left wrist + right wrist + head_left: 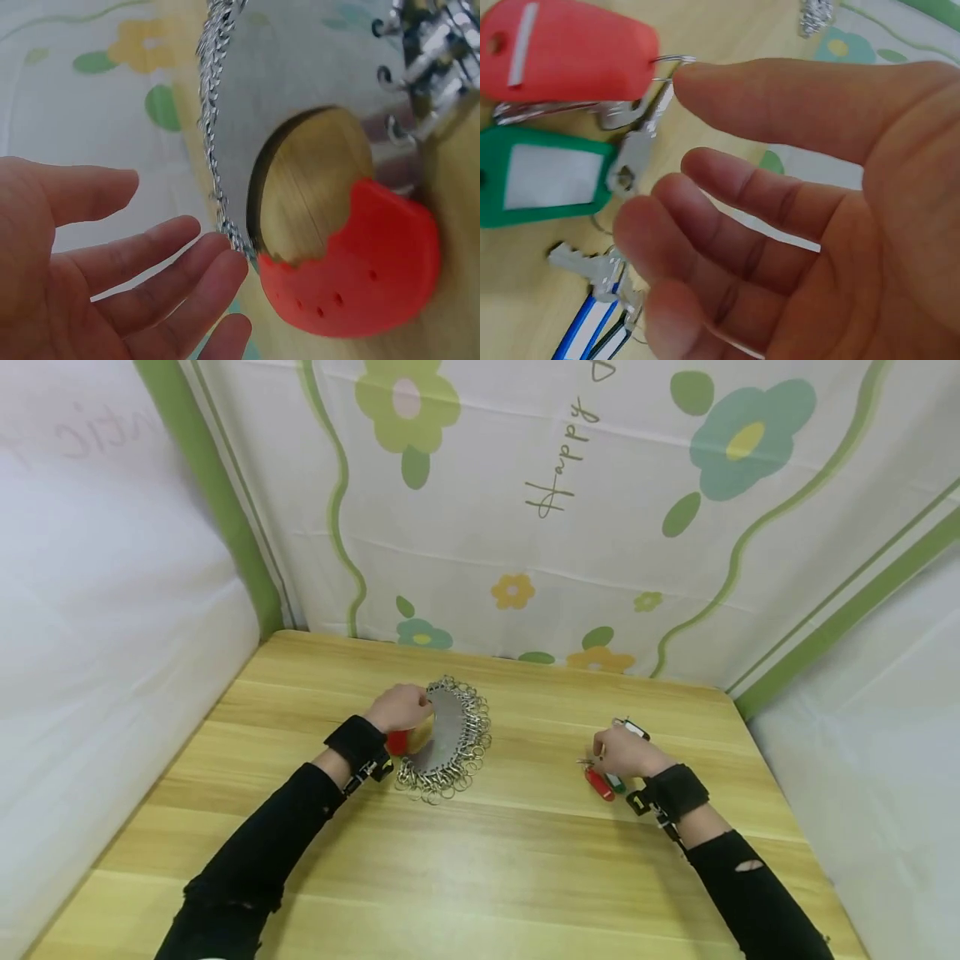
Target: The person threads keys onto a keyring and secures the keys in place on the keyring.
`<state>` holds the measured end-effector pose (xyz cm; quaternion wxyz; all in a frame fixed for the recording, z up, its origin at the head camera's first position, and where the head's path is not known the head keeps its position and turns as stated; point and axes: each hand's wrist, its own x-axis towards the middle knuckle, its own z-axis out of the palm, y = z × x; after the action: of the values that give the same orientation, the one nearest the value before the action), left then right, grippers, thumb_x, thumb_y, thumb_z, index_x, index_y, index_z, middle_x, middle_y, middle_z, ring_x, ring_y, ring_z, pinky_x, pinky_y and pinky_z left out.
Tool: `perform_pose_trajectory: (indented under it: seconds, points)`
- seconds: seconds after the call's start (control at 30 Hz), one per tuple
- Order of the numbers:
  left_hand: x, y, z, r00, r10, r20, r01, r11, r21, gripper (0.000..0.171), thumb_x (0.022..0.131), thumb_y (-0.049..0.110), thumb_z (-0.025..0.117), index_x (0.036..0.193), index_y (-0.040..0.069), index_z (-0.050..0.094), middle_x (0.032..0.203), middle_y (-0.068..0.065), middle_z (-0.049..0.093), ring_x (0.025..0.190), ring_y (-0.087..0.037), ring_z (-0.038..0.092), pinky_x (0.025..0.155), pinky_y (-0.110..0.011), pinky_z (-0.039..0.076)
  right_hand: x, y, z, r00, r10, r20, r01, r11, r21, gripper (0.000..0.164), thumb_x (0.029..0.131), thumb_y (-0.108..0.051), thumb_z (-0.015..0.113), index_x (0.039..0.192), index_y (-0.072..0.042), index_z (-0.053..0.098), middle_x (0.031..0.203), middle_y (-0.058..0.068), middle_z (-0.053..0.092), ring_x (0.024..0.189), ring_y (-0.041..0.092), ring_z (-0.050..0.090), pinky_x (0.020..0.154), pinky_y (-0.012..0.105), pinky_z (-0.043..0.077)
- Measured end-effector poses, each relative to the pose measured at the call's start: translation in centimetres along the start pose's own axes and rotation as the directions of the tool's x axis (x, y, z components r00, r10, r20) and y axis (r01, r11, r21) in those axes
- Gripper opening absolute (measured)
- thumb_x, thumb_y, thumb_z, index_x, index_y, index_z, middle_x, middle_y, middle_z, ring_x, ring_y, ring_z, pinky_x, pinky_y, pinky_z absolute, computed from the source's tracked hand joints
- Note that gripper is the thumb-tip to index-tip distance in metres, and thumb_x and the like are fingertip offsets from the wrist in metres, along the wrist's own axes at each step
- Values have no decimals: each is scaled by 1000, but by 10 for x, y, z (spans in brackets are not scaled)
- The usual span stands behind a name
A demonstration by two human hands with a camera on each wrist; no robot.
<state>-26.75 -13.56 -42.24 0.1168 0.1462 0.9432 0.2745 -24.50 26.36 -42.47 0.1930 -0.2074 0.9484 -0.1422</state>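
A flat metal plate [450, 718] lies on the table, its curved edge lined with many small hooks and rings [476, 727]. It has a rounded cut-out and a red grip [360, 277] with a bitten-looking edge and dark dots. My left hand [401, 707] is over the plate's left side; in the left wrist view its thumb stands apart from the bent fingers, fingertips right by the red grip. Farther right, my right hand [628, 752] is over several tagged keys. Its thumb tip overlaps the ring of a red key tag [570, 52], beside a green key tag [555, 176] and keys [634, 161].
A blue-edged tag [585, 322] and a dark-edged tag [611, 341] lie below the green one in the right wrist view. The wooden table [480, 877] is walled by flowered white cloth [480, 510] behind and plain white cloth [112, 568] at the left.
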Motion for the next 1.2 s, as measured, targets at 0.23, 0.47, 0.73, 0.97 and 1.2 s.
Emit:
perform_pose_trajectory:
  seconds: [0.23, 0.47, 0.73, 0.97, 1.2]
  points:
    - [12, 20, 8, 999, 33, 11, -35, 993, 116, 47, 93, 15, 52, 50, 16, 33, 48, 5, 23, 42, -10, 20, 45, -25, 19, 3, 4, 4, 999, -31, 14, 31, 999, -17, 13, 84, -8, 69, 94, -1, 65, 71, -1, 58, 53, 10, 49, 50, 26, 41]
    - [21, 35, 11, 998, 49, 25, -52, 987, 150, 43, 95, 15, 50, 52, 12, 45, 46, 4, 35, 41, -11, 31, 44, -25, 23, 10, 5, 6, 997, -64, -36, 63, 998, -30, 9, 84, -8, 70, 91, -3, 67, 84, 6, 66, 58, 8, 55, 51, 24, 44]
    - [31, 39, 23, 998, 35, 56, -45, 982, 182, 35, 95, 15, 54, 60, 8, 61, 49, -1, 49, 43, -14, 43, 44, -26, 31, 14, 1, 13, 992, -99, -82, 96, 995, -37, 6, 89, -13, 67, 86, -7, 66, 79, 1, 64, 56, 5, 54, 50, 23, 44]
    - [36, 49, 34, 994, 101, 42, -109, 944, 312, 30, 92, 9, 57, 64, 12, 48, 57, 0, 34, 52, -15, 32, 54, -31, 29, 17, -8, 14, 990, -94, -107, 91, 995, -33, 8, 89, -7, 63, 92, -1, 67, 82, 7, 64, 57, 8, 54, 52, 25, 45]
    - [42, 51, 47, 988, 145, 58, -156, 912, 380, 30, 93, 12, 60, 65, 15, 48, 58, 1, 36, 52, -14, 37, 56, -30, 32, 12, -13, 19, 994, -46, -100, 46, 999, -7, 16, 92, -13, 60, 96, 1, 66, 73, 3, 60, 53, 8, 52, 49, 25, 43]
